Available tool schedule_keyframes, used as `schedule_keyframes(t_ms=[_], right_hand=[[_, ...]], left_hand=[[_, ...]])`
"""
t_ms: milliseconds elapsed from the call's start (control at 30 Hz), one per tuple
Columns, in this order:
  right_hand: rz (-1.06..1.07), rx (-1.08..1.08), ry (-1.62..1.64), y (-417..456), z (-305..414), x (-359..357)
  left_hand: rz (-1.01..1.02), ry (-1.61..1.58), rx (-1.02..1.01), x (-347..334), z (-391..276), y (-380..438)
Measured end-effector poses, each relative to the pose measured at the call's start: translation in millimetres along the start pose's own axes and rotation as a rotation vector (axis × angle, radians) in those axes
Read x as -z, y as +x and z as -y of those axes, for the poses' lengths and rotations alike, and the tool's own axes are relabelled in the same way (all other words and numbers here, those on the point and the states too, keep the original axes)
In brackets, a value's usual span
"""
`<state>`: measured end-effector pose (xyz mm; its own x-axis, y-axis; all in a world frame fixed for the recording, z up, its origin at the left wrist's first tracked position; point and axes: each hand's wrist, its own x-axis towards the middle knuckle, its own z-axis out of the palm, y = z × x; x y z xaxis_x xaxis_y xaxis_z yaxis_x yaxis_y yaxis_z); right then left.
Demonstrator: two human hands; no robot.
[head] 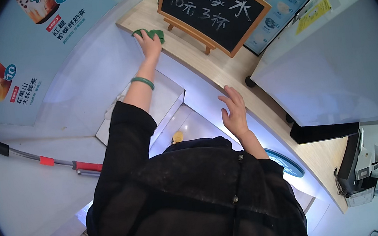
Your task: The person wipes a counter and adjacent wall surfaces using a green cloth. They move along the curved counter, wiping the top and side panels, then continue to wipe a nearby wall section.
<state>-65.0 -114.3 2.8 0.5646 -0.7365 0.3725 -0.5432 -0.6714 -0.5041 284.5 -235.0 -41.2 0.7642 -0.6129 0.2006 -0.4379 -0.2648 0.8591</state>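
My left hand (pixel 150 45) presses a crumpled green cloth (pixel 158 34) onto the far left end of a pale wood-grain counter (pixel 199 55). Its fingers spread over the cloth, and a green bangle circles the wrist. Nothing is in my right hand (pixel 235 112); its fingers are apart, by the counter's near edge. Whether those fingertips touch the edge I cannot tell. A chalkboard (pixel 214 8) in a wooden frame, with handwriting on it, leans on a small easel on the counter, right of the cloth.
Behind the chalkboard stands a blue printed menu board (pixel 275 1). A large white box-like unit (pixel 327 65) on black feet sits on the counter. Further right is a black device (pixel 350 165). A red-and-grey pole (pixel 87 166) lies at my left. White steps (pixel 163 96) are below; a person is blurred far back.
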Motion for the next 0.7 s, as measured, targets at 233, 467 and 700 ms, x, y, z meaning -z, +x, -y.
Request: schedule_keyframes(t_ms=[233,467,700], right_hand=[[-0.024,0.007,0.001,1,-1,-4],[-0.01,0.005,0.01,3,2,-3],[0.007,-0.036,0.003,1,-2,3]], left_hand=[[0.201,0.373,-0.096,16,31,92],[0.079,0.308,-0.113,30,71,149],[-0.061,-0.111,0.141,16,32,112]])
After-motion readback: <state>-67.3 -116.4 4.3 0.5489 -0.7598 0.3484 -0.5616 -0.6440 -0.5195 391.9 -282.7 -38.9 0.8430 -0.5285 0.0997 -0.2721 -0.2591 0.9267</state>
